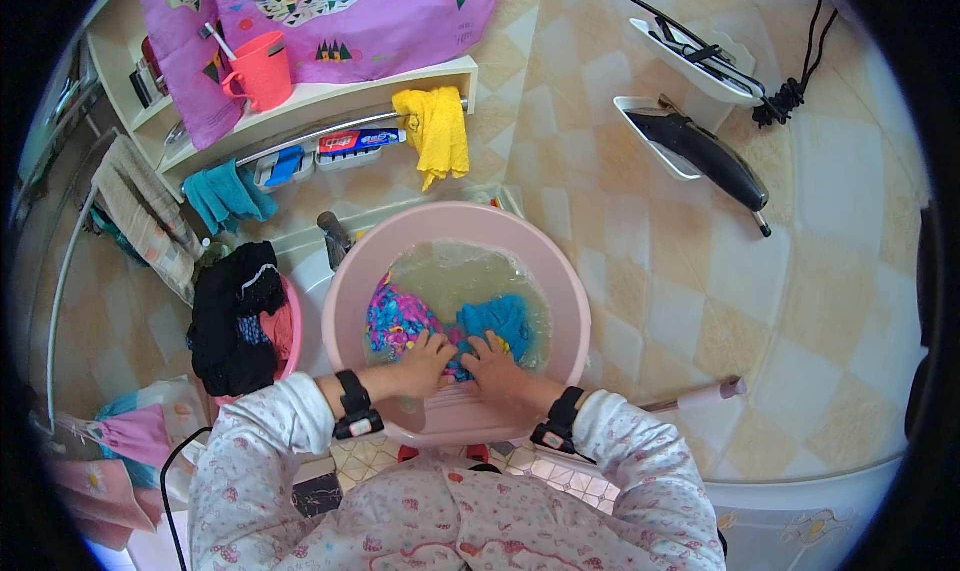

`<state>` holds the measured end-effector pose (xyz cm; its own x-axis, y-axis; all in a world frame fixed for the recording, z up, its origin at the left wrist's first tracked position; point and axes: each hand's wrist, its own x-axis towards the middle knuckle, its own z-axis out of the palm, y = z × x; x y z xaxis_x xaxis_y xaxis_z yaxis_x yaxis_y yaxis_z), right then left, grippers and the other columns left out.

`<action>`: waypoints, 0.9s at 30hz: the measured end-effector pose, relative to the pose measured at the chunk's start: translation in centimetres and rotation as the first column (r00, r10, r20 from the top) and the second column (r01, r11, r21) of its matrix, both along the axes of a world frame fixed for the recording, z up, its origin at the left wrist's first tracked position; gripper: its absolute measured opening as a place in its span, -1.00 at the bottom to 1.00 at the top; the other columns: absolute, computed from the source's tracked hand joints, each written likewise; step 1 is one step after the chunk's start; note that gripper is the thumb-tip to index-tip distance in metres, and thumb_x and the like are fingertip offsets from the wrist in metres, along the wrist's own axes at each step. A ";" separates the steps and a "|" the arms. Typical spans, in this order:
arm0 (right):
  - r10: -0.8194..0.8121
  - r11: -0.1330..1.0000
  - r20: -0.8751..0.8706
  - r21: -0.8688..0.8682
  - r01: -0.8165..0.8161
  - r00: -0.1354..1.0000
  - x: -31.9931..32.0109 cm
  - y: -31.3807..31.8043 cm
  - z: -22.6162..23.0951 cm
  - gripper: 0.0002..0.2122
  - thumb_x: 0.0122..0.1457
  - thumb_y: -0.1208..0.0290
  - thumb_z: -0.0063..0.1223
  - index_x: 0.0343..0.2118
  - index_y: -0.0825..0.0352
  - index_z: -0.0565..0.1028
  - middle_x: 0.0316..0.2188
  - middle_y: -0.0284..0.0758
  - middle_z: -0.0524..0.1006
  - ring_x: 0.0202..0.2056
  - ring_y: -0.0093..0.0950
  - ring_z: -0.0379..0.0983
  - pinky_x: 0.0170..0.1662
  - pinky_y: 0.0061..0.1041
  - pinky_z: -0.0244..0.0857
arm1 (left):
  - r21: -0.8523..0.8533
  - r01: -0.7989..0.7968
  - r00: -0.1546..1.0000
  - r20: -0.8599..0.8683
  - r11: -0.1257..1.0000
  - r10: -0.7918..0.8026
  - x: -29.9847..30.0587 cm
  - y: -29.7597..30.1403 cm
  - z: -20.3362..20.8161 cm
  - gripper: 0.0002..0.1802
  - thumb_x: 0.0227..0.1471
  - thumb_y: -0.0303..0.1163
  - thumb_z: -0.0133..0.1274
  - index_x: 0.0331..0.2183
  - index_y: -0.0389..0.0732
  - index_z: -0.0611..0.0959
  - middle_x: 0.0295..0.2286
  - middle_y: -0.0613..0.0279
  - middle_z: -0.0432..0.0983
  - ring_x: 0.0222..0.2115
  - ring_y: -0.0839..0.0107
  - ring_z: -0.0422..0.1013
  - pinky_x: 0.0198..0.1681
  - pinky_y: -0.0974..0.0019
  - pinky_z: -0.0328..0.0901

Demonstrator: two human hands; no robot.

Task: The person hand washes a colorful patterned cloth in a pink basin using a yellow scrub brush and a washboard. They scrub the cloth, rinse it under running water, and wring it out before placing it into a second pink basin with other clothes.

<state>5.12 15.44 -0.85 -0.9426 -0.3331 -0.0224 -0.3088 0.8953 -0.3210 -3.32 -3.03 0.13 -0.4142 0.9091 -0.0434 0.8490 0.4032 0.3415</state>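
In the pink basin [450, 217], the left hand [428, 362] (seven o'clock) and right hand [494, 367] (five o'clock) touch wet cloth [396, 316]. Whether the fingers [482, 347] clamp it cannot be told.

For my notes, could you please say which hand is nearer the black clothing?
Left: the left hand is right of the black clothing; the right hand is farther right.

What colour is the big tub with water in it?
The tub is pale pink, best seen in the head view.
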 end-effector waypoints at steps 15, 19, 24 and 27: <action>-0.013 0.968 0.036 -0.251 0.022 0.999 -3.1 0.9 0.9 -0.53 -0.22 0.44 0.22 -0.21 0.32 0.24 -0.22 -0.17 0.36 -0.14 -0.16 0.25 -0.20 -0.20 0.19 | -0.103 -0.069 0.952 0.291 0.992 0.096 -4.3 2.0 -1.9 -0.62 -0.13 -0.28 0.04 -0.20 -0.18 0.47 -0.20 -0.05 0.27 -0.13 -0.09 0.21 -0.07 0.00 0.16; 0.039 0.964 0.107 -0.265 -0.010 0.994 -1.7 -0.3 0.7 -0.56 -0.25 0.46 0.26 -0.29 0.28 0.25 -0.32 -0.21 0.33 -0.21 -0.17 0.25 -0.21 -0.27 0.15 | -0.012 -0.116 0.991 0.066 0.993 0.116 0.3 0.6 -1.2 -0.70 -0.11 -0.30 0.02 -0.26 -0.17 0.45 -0.25 0.02 0.24 -0.11 0.01 0.13 -0.06 0.02 0.11; -0.048 0.910 0.120 -0.405 0.093 0.992 -6.3 2.2 -1.1 -0.44 -0.21 0.33 0.28 -0.14 0.33 0.24 -0.24 -0.14 0.35 -0.14 -0.15 0.24 -0.08 -0.28 0.16 | -0.130 -0.400 0.912 0.048 0.907 0.408 -1.9 3.7 -0.3 -0.51 -0.12 -0.32 -0.01 -0.07 -0.13 0.37 -0.11 -0.01 0.21 0.02 -0.02 0.05 0.04 -0.08 0.02; -0.298 0.854 0.220 -0.373 0.363 0.929 -7.0 4.5 -1.5 -0.28 -0.16 0.16 0.25 0.04 0.37 0.16 -0.13 -0.05 0.31 -0.05 -0.14 0.22 0.04 -0.30 0.10 | -0.221 -0.438 0.899 -0.136 0.871 0.417 -3.3 4.7 0.9 -0.37 -0.21 -0.40 0.02 0.00 -0.14 0.31 -0.01 -0.05 0.18 0.08 -0.02 0.01 0.07 0.02 0.04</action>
<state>-1.84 19.96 -2.35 -0.9945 -0.0129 -0.1037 0.0627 0.7199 -0.6912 -6.63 1.67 0.99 -0.7715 0.6083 -0.1866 0.5955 0.7936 0.1249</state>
